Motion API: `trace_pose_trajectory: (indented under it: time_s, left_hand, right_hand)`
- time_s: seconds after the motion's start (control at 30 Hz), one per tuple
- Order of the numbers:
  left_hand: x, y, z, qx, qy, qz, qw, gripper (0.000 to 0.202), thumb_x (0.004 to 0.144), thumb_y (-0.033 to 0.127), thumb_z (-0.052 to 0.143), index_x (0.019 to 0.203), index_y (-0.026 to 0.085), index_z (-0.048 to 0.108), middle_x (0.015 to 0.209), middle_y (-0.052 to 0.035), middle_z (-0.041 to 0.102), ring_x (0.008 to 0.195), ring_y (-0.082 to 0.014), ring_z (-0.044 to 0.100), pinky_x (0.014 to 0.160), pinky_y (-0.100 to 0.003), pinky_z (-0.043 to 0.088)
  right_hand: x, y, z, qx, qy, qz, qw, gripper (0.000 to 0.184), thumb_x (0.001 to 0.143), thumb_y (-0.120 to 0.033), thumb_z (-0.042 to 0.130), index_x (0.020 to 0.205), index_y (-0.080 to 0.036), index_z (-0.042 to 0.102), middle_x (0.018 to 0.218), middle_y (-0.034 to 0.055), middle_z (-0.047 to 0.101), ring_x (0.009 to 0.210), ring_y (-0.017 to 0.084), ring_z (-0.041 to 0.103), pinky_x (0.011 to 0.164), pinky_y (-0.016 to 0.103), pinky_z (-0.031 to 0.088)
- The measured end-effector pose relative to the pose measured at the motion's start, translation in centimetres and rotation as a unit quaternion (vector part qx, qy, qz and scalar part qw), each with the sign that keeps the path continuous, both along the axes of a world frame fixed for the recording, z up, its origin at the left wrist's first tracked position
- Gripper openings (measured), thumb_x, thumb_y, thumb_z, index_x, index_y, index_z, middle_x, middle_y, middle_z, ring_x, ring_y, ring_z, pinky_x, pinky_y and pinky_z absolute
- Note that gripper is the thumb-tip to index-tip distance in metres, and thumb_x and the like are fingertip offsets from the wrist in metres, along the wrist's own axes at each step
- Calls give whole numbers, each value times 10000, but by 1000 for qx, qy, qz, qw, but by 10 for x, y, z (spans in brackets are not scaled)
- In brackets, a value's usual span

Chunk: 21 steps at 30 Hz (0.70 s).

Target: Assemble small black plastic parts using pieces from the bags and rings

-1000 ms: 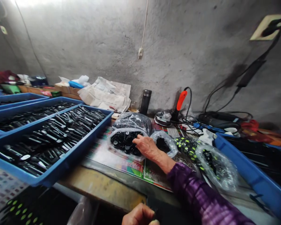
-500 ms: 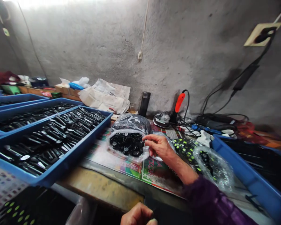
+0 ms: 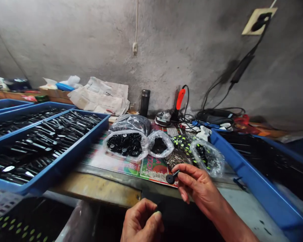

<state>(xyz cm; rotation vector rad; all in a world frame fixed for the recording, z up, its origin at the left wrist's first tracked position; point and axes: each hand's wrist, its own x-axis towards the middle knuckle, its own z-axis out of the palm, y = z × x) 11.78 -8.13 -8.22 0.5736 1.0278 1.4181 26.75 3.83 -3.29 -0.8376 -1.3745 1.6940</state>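
Head cam: right hand [image 3: 200, 190] pinches a small black stud [image 3: 170, 179] by its metal stem between thumb and fingers, just over the printed mat [image 3: 116, 164] (left hand [image 3: 141, 223] curls below, can't tell if it's holding anything).

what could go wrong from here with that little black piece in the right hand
The small black pinned part is held only at the fingertips of the right hand, close to the table's front edge, so it might slip and drop into the dark space below. The open plastic bag of black parts lies nearby, and a careless reach could tip it and spill them across the printed mat.
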Motion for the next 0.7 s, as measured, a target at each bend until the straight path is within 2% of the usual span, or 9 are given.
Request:
trace_pose_trajectory:
  time_s: [0.13, 0.33, 0.53, 0.7]
  left_hand:
    - [9, -1, 2, -6, -12, -25, 1000, 520, 616, 577, 863, 739, 156, 582, 505, 32, 574, 353, -17, 336, 378, -164, 162]
    - [18, 1, 5, -11, -22, -57, 998, 548, 587, 588, 870, 739, 164, 558, 503, 41, 593, 303, -8, 328, 315, -145, 192]
    - [21, -1, 7, -8, -17, -87, 996, 488, 670, 548, 839, 770, 155, 568, 556, 33, 618, 318, -9, 366, 317, -139, 258]
    - [23, -3, 7, -21, -21, -93, 995, 489, 664, 546, 844, 772, 161, 563, 556, 27, 625, 316, -17, 375, 313, -141, 249]
  right_hand:
    - [16, -15, -7, -11, 7, -16, 1000, 415, 727, -467, 843, 933, -152, 668, 642, -7, 636, 385, 79, 530, 351, 150, 389]
    - [29, -31, -13, 10, 2, -11, 1000, 387, 810, -473, 778, 972, -152, 636, 529, -8, 607, 432, 96, 538, 412, 151, 422]
    - [34, -41, -16, 13, 6, 13, 1000, 356, 845, -471, 742, 971, -159, 626, 571, 15, 650, 492, 115, 587, 457, 168, 465]
    - [37, -44, -22, 20, 1, 17, 1000, 322, 872, -452, 713, 976, -157, 638, 595, 18, 662, 502, 116, 593, 476, 178, 481]
